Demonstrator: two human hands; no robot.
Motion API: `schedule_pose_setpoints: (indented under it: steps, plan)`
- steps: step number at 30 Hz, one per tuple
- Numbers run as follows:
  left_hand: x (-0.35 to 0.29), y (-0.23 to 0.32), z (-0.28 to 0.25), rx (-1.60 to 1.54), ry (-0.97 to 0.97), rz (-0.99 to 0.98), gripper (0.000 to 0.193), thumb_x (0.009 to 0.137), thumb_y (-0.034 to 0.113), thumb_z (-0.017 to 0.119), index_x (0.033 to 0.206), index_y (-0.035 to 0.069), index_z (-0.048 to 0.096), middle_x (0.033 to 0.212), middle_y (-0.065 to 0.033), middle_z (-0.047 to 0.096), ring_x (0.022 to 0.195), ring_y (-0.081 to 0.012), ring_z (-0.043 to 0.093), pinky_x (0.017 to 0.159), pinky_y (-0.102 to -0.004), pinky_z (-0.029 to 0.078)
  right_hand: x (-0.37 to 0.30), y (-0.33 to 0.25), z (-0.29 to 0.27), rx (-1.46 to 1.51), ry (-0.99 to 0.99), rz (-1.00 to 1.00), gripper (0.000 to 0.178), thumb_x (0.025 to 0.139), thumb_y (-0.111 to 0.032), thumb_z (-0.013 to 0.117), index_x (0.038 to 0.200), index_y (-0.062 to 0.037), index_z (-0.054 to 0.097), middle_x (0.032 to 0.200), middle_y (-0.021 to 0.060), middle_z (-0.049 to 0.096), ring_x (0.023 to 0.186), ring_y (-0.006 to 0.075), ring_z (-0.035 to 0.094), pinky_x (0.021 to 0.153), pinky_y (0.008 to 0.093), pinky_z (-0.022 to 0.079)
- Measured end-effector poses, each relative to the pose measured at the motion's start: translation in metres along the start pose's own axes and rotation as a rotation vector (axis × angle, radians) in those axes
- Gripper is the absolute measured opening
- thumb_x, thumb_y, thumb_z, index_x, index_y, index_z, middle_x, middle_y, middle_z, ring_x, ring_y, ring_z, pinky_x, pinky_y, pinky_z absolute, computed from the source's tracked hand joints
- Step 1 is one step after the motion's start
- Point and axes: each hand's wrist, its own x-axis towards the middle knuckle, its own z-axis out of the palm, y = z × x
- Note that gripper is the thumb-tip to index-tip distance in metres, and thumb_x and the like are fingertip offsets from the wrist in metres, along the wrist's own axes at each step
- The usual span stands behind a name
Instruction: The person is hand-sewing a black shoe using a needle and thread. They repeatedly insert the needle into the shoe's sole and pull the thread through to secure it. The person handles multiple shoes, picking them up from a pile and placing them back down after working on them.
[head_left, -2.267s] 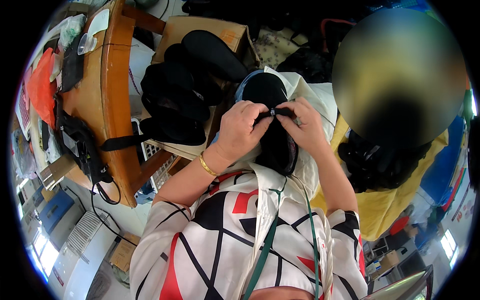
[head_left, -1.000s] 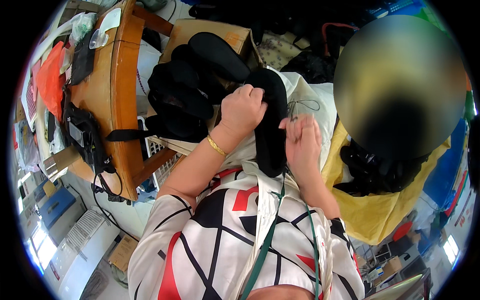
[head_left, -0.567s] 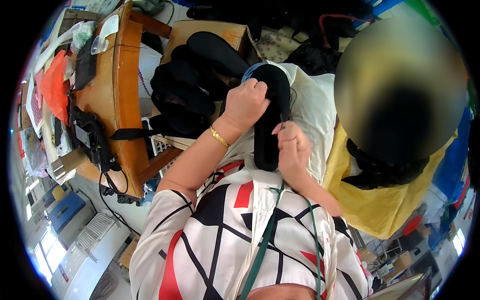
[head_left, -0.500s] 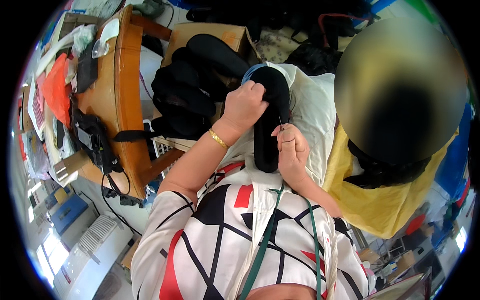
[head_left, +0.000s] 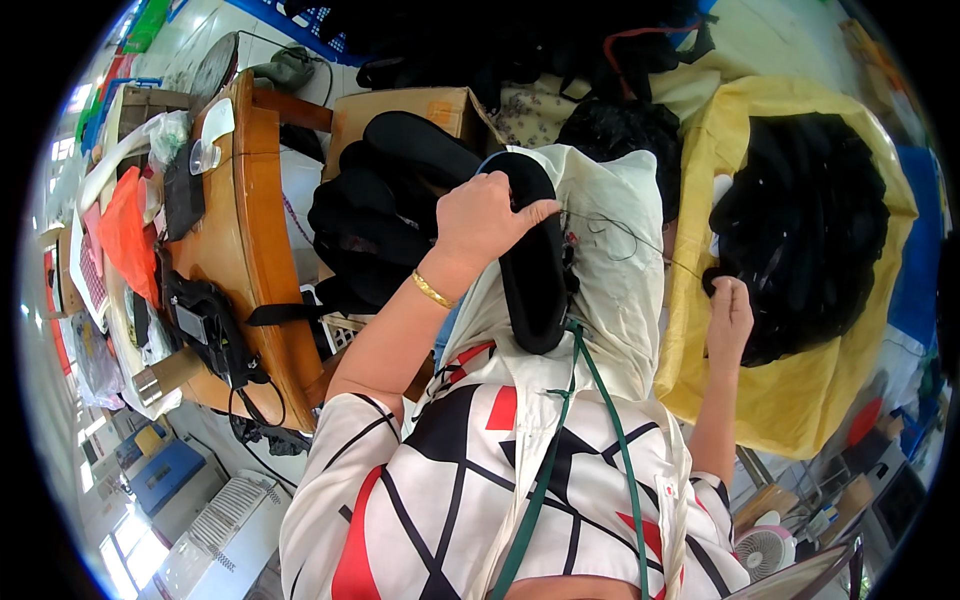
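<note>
A long black padded piece, shaped like a cloth slipper [head_left: 532, 270], rests on my lap over a white apron [head_left: 620, 200]. My left hand [head_left: 482, 222], with a gold bracelet at the wrist, is closed around its upper part, the thumb stretched across it. A dark thread [head_left: 628, 232] runs from the slipper's right side, partly looped, out to the right. My right hand [head_left: 730, 315] is closed on the thread's far end beside the yellow bag. Whether a needle is in its fingers is too small to tell.
Similar black pieces [head_left: 365, 215] are piled to the left, by a cardboard box [head_left: 460, 105]. A wooden table [head_left: 258, 250] stands further left, with a black bag [head_left: 205, 320] at its edge. On the right, a yellow bag [head_left: 690, 370] holds black items [head_left: 810, 230].
My right hand has moved from beside the slipper far to the right, drawing the thread out. My left hand still holds the slipper, its thumb now extended.
</note>
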Motion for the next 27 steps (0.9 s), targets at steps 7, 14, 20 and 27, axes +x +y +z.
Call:
schedule_pose_setpoints:
  steps: [7,14,20,27]
  plan:
    - [0.007,-0.006,0.012,-0.097,0.145,0.053,0.041,0.084,0.042,0.071,0.073,0.004,0.06,0.075,-0.0132,0.063,0.073,-0.0313,0.064,0.065,-0.0396,0.052,-0.003,-0.035,0.03,-0.432,-0.256,-0.044,0.053,0.092,-0.011,0.056,0.143,-0.0127,0.043,0.086,0.0233,0.068,0.075,0.0444,0.063,0.07,0.0476,0.05]
    - [0.003,-0.029,0.003,-0.454,-0.072,-0.208,0.027,0.082,0.026,0.073,0.088,-0.001,0.068,0.072,-0.0101,0.066,0.064,-0.0204,0.065,0.061,-0.0323,0.052,0.002,-0.111,0.126,0.229,-0.596,-0.099,0.023,0.092,-0.015,0.064,0.112,-0.0059,0.056,0.077,0.015,0.067,0.066,0.0266,0.068,0.061,0.0361,0.051]
    - [-0.005,-0.024,0.003,-0.959,-0.12,-0.452,0.02,0.084,0.017,0.072,0.083,-0.002,0.068,0.071,-0.0005,0.064,0.062,-0.0061,0.062,0.054,-0.0216,0.049,0.011,-0.129,0.169,0.249,-0.683,-0.028,0.011,0.094,-0.012,0.061,0.098,-0.0023,0.06,0.071,0.0075,0.063,0.061,0.0136,0.062,0.058,0.0293,0.05]
    - [-0.008,-0.024,0.005,-1.073,-0.109,-0.513,0.015,0.085,0.015,0.072,0.082,0.001,0.068,0.072,-0.0001,0.064,0.061,-0.0061,0.06,0.055,-0.021,0.049,0.008,-0.111,0.184,0.032,-0.597,-0.321,0.01,0.09,-0.007,0.06,0.098,-0.001,0.062,0.075,0.0158,0.066,0.063,0.026,0.064,0.06,0.0344,0.05]
